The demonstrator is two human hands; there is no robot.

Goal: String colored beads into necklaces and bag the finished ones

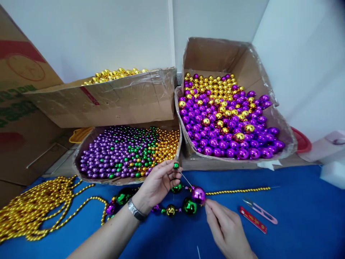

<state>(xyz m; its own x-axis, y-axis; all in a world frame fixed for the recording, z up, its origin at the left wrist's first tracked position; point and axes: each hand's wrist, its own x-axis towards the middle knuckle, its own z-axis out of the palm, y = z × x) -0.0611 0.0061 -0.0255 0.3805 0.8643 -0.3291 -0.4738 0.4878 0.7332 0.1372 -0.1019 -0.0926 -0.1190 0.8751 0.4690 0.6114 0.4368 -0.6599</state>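
Observation:
Thumb and fingers of my left hand [164, 180] are closed on a small shiny green bead [176, 165]. From there a thin needle or wire [186, 179] slants down to a large purple bead [198, 195]. My right hand [229, 226] pinches at the lower right edge of that purple bead; whether its fingertips also hold thread is hidden. Below and behind the hands lies a strand of mixed beads, with a large green bead [190, 206] and a gold bead [170, 210]. My left forearm covers part of this strand.
A box of small purple, green and gold beads [105, 158] stands behind my left hand. Farther right is a box of larger purple and gold beads [223, 118]. Gold bead strings [37, 205] heap at left. Pink-handled snips [262, 212] and a red packet [253, 219] lie on the blue cloth [302, 201].

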